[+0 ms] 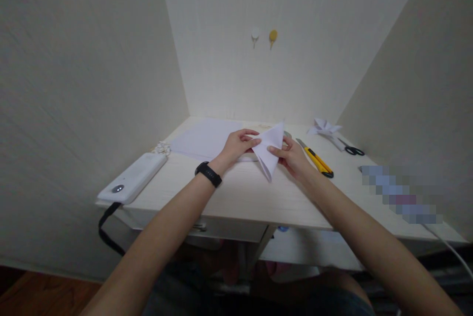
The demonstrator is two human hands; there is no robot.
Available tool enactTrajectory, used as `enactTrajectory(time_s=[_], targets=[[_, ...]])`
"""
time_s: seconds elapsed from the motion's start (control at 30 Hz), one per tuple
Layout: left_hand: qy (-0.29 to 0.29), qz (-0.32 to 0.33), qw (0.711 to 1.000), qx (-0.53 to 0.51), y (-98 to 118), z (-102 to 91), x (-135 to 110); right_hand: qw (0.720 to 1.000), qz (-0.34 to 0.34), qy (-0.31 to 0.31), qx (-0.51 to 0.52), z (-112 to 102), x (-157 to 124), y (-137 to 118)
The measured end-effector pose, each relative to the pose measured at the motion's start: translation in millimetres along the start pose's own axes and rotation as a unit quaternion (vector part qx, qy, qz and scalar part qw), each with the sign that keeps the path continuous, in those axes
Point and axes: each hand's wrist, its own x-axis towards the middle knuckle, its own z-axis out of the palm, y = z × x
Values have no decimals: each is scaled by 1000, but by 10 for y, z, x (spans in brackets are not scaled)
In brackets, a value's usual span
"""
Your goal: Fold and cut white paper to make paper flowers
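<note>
Above the middle of the desk, both hands hold a folded piece of white paper [271, 146], pointed at its upper right and lower ends. My left hand [239, 144], with a black watch on the wrist, pinches its left edge between thumb and fingers. From the right, my right hand [290, 155] grips it with the thumb on the near face and the fingers behind. Sheets of white paper [201, 136] lie flat behind my left hand. A yellow utility knife [318, 160], blade out, rests just right of my right hand.
A folded paper piece [325, 127] and black-handled scissors [353, 150] lie at the back right. A white device [135, 178] with a black strap sits on the left edge. A blurred-out object [399, 195] with a cable is at right. Walls enclose the white desk [229, 200].
</note>
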Motion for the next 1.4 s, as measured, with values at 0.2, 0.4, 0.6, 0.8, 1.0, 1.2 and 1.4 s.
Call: enactTrajectory(time_s=[0.2,0.4,0.6,0.8,1.0,1.2,1.4], targets=[[39,-19,999,-6,10,25,-2,999,-17,41,12,-53,23,-22],[44,-2,999,17,22,70,-9,997,-51,31,52,-13,10,-19],[62,54,994,70,59,166,-71,995,-72,38,54,-25,41,9],[56,57,994,72,81,213,-104,994,-71,50,62,-24,34,-26],[44,61,995,73,48,225,-121,995,-53,38,82,16,-10,-60],[81,58,992,71,-48,274,-108,994,-51,55,84,10,-11,-72],[86,61,992,71,-32,326,-160,993,-76,64,67,-1,-17,-83]])
